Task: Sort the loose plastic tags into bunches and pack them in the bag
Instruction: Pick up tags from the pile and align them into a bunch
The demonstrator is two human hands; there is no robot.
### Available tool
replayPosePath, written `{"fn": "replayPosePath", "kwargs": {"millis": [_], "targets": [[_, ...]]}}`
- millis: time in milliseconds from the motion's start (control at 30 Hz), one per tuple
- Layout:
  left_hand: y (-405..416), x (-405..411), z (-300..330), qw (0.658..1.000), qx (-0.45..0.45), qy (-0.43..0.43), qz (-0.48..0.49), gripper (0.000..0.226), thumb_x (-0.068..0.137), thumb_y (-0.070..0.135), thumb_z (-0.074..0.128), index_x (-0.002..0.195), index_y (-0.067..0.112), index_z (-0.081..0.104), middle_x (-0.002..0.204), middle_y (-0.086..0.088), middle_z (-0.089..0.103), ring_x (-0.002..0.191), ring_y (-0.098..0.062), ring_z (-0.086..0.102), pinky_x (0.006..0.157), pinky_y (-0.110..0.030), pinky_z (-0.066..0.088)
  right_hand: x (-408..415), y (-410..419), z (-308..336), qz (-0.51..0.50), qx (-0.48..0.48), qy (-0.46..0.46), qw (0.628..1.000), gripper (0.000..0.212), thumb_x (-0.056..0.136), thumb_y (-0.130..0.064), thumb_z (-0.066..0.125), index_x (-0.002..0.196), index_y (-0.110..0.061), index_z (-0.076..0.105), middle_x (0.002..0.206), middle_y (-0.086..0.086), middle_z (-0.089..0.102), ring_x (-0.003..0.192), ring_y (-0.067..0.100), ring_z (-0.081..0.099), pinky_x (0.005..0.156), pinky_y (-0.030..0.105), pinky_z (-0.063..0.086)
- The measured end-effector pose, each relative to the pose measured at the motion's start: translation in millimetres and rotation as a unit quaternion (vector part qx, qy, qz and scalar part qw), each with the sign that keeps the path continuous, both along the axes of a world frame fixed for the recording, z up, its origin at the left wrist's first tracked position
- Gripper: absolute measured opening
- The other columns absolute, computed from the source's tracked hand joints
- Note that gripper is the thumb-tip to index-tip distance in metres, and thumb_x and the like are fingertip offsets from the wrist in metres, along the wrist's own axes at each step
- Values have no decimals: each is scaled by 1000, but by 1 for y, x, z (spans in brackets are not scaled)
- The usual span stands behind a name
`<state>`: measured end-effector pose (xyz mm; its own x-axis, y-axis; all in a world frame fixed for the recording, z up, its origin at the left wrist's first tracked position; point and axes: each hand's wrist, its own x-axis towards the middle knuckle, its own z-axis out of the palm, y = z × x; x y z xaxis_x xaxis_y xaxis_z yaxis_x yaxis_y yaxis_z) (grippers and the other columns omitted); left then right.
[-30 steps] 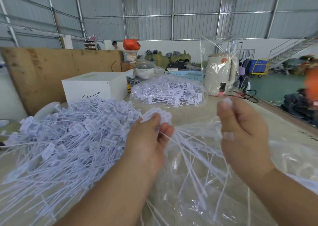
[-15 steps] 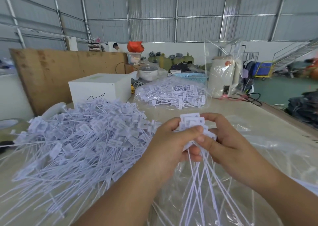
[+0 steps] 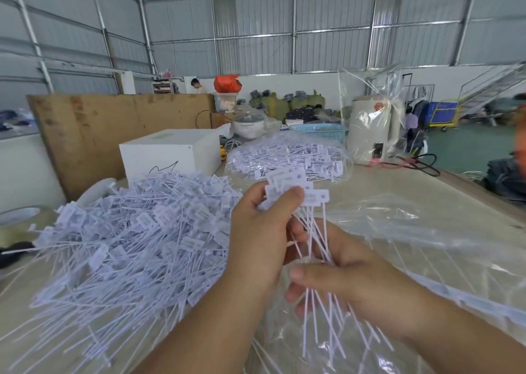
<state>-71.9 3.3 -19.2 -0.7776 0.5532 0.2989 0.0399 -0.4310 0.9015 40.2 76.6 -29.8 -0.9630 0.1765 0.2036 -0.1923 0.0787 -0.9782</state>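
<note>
While the left hand [image 3: 262, 231] pinches a small bunch of white plastic tags [image 3: 296, 191] just under their flat heads, thumb pressed against curled fingers [image 3: 287, 200], the right hand [image 3: 341, 282] sits lower and curls its fingers round the thin tails, with the thumb laid across them. The tails fan out unevenly below the right fingers, some crossing. To do this step well, the left pinch should probably stay firm at the heads while the right fingers stroke down the tails, drawing them parallel so the bunch lies tight. Left of the fingers lies the big loose pile of tags [image 3: 128, 239] on the desk [image 3: 412, 185]. Under and to the right of the fingers spreads the clear plastic bag [image 3: 427, 245], crumpled and apparently open; its mouth is hard to make out. Beyond the fingers sits another clear bag already filled with tags [image 3: 287, 157].
</note>
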Motion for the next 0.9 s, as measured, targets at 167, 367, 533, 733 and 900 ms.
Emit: {"fn": "replayPosePath", "kwargs": {"millis": [167, 367, 533, 733, 900], "targets": [[5, 9, -1, 991, -86, 96, 31, 32, 77, 19, 79, 105, 28, 66, 91, 10, 75, 79, -4, 71, 69, -22, 52, -3, -1, 0, -47, -63, -17, 997, 35, 83, 10, 52, 74, -19, 68, 57, 14, 49, 36, 17, 35, 39, 24, 34], [3, 31, -3, 977, -145, -49, -148, 59, 69, 27, 84, 119, 23, 53, 81, -1, 70, 50, -16, 63, 44, -22, 47, -4, 7, 1, -114, -78, 22, 990, 27, 83, 5, 50, 96, -12, 67, 58, 13, 43, 39, 14, 32, 40, 22, 31], [3, 28, 2, 974, -180, 123, -61, 4, 87, 26, 63, 84, 24, 63, 59, -5, 64, 35, -15, 55, 35, -23, 40, -6, 4, -4, -97, -1, 49, 994, 53, 67, 1, 49, 118, -14, 48, 72, 16, 59, 54, 27, 54, 49, 32, 45], [-18, -33, 20, 948, -205, 183, 162, 13, 97, 15, 50, 97, 13, 62, 63, 5, 53, 39, 6, 49, 42, -14, 38, -1, 5, -14, -166, 242, -102, 951, 78, 73, -43, 69, 138, -46, 26, 101, -20, 66, 90, -3, 62, 84, 23, 48], [-32, -75, 18, 770, -495, 328, 232, 43, 99, 30, 40, 140, 17, 42, 129, -12, 53, 113, -29, 54, 83, -38, 46, 5, 7, -11, -197, 417, -140, 876, 40, 89, -44, 60, 128, -41, 48, 119, -25, 50, 106, -4, 53, 96, 24, 43]]}}
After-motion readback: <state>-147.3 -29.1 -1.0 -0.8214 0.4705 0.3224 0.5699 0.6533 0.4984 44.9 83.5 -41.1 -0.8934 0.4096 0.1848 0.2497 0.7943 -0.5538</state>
